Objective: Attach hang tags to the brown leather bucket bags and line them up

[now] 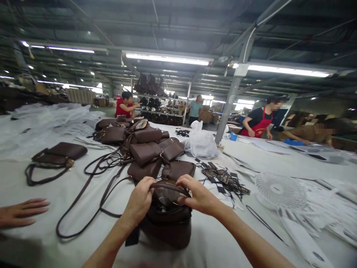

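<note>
A dark brown handbag (170, 229) stands on the white table directly in front of me, its top opening showing some clear plastic inside. My left hand (141, 195) is closed on the bag's upper left edge, by one end of the handle. On the opposite side, my right hand (193, 193) pinches the rim and handle with thumb and fingers. A black tag (132, 237) lies against the bag's left side. Just beyond it is a heap of similar brown bags (145, 152), with long straps (80, 199) looping across the cloth to the left.
A co-worker's hand (25, 212) rests at the left edge. Another brown bag (63, 153) lies near white wrapping (47, 124). To the right are black hang tags (223, 178), a white fan (281, 191) and a white plastic bag (200, 143). A post (230, 104) rises behind.
</note>
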Available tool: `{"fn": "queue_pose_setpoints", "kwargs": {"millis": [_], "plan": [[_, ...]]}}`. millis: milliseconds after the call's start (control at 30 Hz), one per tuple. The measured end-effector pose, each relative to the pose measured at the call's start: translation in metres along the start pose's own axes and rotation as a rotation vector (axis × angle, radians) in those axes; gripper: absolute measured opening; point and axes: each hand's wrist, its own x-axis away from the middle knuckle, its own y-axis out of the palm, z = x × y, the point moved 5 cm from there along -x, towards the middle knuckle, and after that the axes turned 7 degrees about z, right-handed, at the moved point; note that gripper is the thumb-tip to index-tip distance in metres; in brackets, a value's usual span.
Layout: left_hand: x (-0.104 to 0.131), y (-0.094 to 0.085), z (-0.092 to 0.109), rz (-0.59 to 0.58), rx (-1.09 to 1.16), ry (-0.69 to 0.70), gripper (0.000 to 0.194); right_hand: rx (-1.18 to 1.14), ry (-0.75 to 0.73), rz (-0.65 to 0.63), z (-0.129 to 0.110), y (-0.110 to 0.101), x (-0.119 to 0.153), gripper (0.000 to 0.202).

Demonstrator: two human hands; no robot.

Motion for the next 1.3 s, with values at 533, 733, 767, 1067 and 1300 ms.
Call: {"fn": "queue_pose_setpoints", "kwargs": {"millis": [533, 733, 767, 1067, 1300], "plan": [[0.03, 0.001, 0.082, 0.141, -0.257, 0.433, 0.024, -0.396, 0.276, 0.437, 0.037, 0.018, 0.063, 0.023], [0.033, 0.025, 0.099, 0.14, -0.482, 0.523, 0.026, -0.413, 0.312, 0.518, 0.04, 0.021, 0.068, 0.018], [0.029, 0.021, 0.095, 0.21, -0.502, 0.466, 0.026, -0.431, 0.306, 0.505, 0.04, 0.023, 0.068, 0.02], [0.041, 0.045, 0.111, -0.162, -0.259, 0.449, 0.024, -0.594, 0.262, 0.649, 0.05, 0.031, 0.073, 0.028], [0.02, 0.051, 0.104, -0.335, -0.141, 0.239, 0.014, -0.6, 0.245, 0.658, 0.047, 0.03, 0.075, 0.024]]}}
